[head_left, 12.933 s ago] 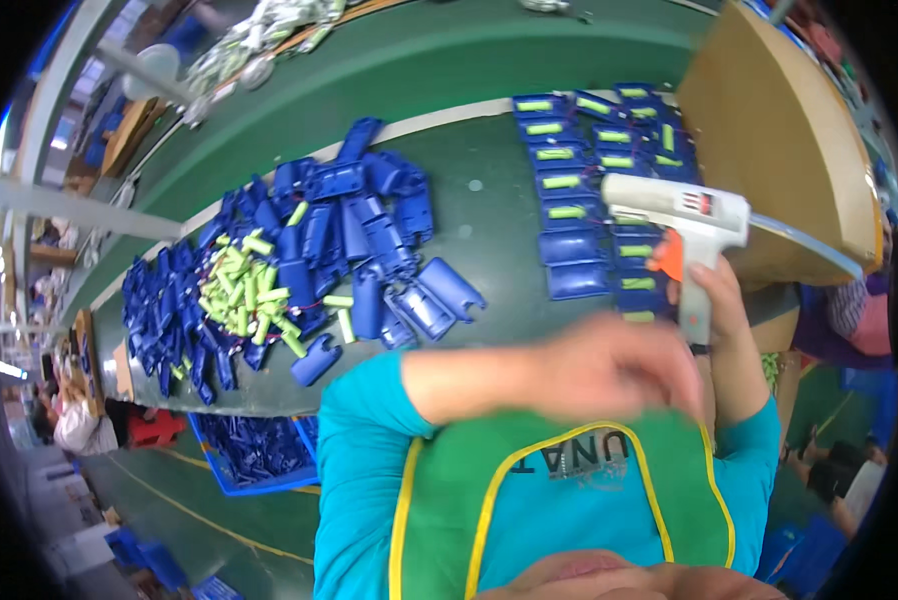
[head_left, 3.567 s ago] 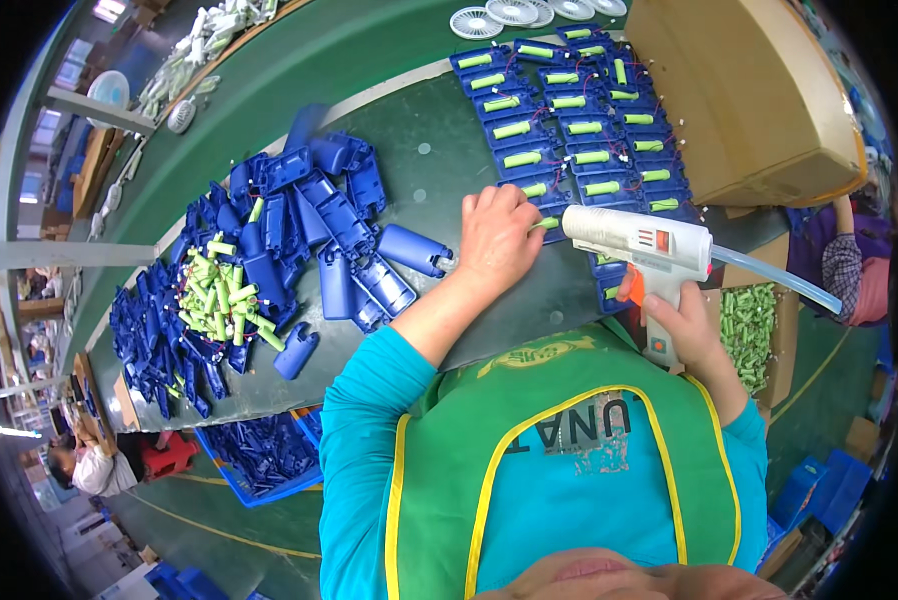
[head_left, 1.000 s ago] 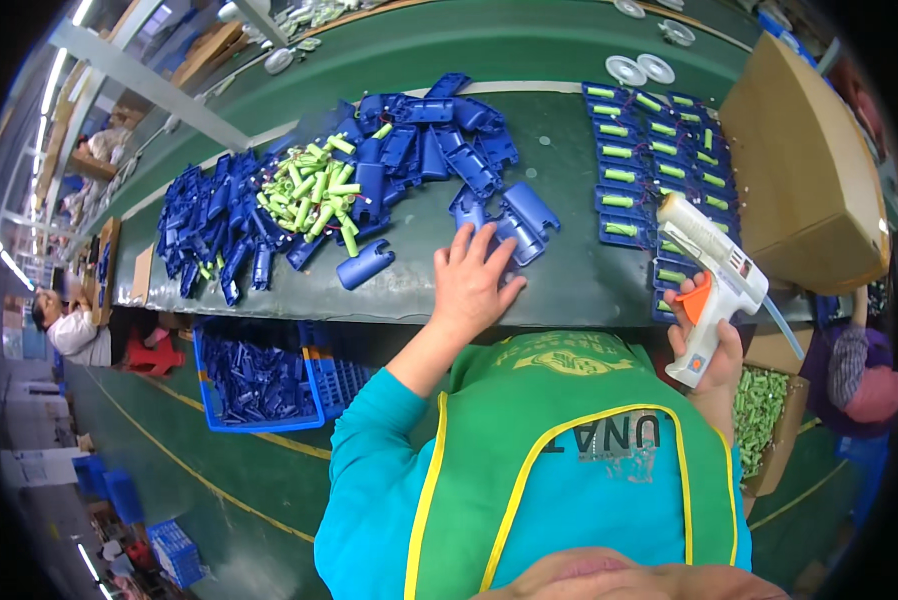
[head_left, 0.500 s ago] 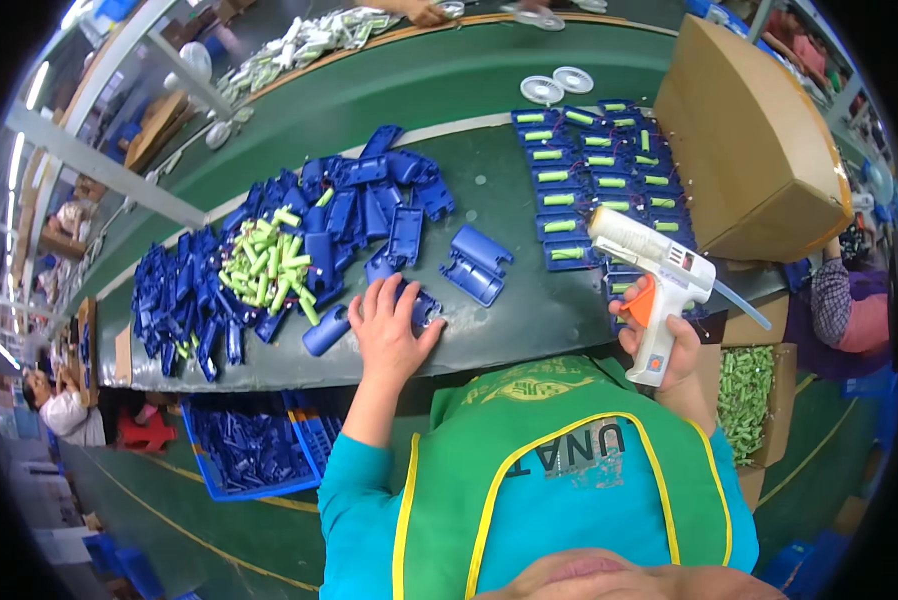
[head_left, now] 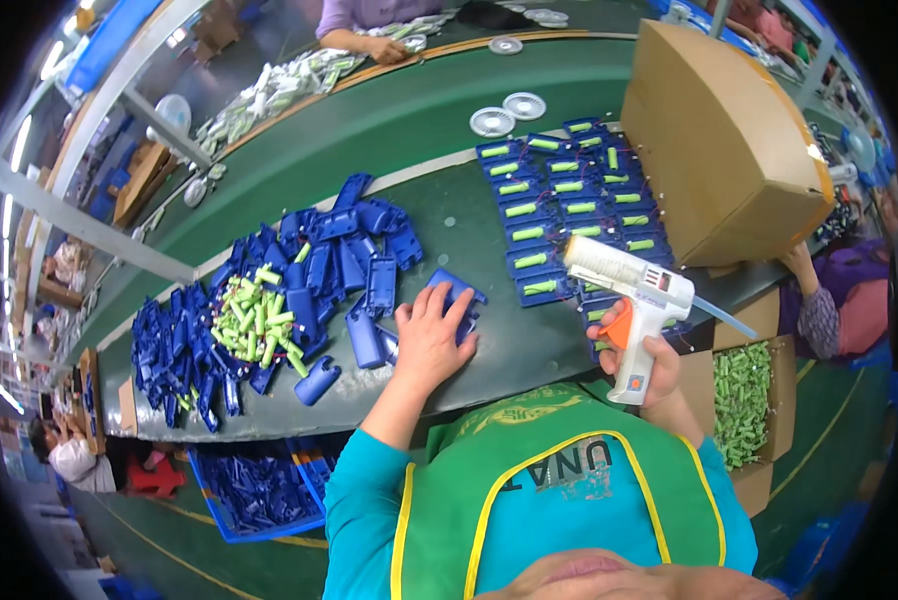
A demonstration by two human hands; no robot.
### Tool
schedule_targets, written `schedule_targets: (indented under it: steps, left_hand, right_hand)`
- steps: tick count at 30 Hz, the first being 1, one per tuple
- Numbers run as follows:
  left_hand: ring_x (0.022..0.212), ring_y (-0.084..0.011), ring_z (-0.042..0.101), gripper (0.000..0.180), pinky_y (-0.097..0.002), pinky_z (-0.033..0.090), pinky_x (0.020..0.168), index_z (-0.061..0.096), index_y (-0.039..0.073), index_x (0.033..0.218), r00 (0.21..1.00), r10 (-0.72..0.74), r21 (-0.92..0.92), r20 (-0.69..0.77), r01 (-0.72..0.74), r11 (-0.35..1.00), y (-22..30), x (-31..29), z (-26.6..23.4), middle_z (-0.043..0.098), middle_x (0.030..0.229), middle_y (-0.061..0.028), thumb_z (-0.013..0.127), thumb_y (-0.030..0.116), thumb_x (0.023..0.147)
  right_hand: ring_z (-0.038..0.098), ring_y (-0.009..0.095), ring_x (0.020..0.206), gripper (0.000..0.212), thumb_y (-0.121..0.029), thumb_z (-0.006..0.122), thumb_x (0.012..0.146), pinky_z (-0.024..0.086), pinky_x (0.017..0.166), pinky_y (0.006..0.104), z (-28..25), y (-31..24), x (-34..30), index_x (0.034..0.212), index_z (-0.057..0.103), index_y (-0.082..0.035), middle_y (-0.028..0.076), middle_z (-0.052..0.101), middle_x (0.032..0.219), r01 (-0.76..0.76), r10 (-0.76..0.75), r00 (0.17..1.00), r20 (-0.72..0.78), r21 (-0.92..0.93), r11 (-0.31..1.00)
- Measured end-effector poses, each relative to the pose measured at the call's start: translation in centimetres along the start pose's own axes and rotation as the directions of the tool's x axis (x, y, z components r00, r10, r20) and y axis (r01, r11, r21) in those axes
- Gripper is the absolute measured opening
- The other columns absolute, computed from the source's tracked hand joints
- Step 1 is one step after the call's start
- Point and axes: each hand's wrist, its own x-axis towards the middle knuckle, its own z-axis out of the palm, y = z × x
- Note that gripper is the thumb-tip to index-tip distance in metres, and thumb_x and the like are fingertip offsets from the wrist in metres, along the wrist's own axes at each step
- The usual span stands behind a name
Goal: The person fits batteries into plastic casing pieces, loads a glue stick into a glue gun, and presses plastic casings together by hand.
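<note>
In my right hand (head_left: 641,362) is a white hot glue gun (head_left: 637,305) with an orange trigger. Its nozzle points up and left, and a translucent glue stick sticks out behind. My left hand (head_left: 432,340) lies with spread fingers over a blue plastic casing half (head_left: 455,286), touching it and covering part of it. Beside that hand, another blue casing half (head_left: 365,340) rests on the table. Rows of blue casings holding green battery cells (head_left: 527,234) lie beyond the glue gun.
A heap of blue casings (head_left: 314,270) with loose green cells (head_left: 254,318) covers the table's left. At the right stand a large cardboard box (head_left: 719,140) and a lower carton of green cells (head_left: 742,400). A blue crate (head_left: 259,490) sits below the edge. A co-worker's hand (head_left: 387,50) is across.
My left hand has moved right, from one casing half onto another. The glue gun stays in my right hand. The view has shifted, and a co-worker across shows more.
</note>
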Motion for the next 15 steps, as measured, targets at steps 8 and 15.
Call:
schedule_targets:
  steps: [8,15]
  left_hand:
    - [0.127,-0.0369,0.044,0.052,-0.0620,0.033,0.100,0.063,0.017,0.117,0.993,-0.049,-0.101,0.104,0.060,0.993,0.0,0.6,-0.8,0.050,0.129,-0.0158,0.066,0.013,0.065]
    - [0.126,-0.0362,0.046,0.052,-0.0559,0.035,0.100,0.059,0.010,0.110,0.992,-0.089,0.021,0.091,0.087,0.996,-0.1,0.7,1.1,0.049,0.134,-0.0158,0.082,0.035,0.070]
  right_hand:
    - [0.055,0.036,0.121,0.057,-0.021,0.066,0.082,0.059,0.073,0.0354,-0.6,-0.1,0.1,0.132,0.046,-0.003,0.016,0.057,0.124,-0.031,0.026,0.997,0.076,0.058,0.998]
    - [0.056,0.034,0.121,0.054,-0.019,0.065,0.082,0.058,0.074,0.0337,-0.8,0.0,-0.2,0.131,0.048,-0.003,0.017,0.058,0.124,-0.034,0.027,0.997,0.079,0.090,0.995]
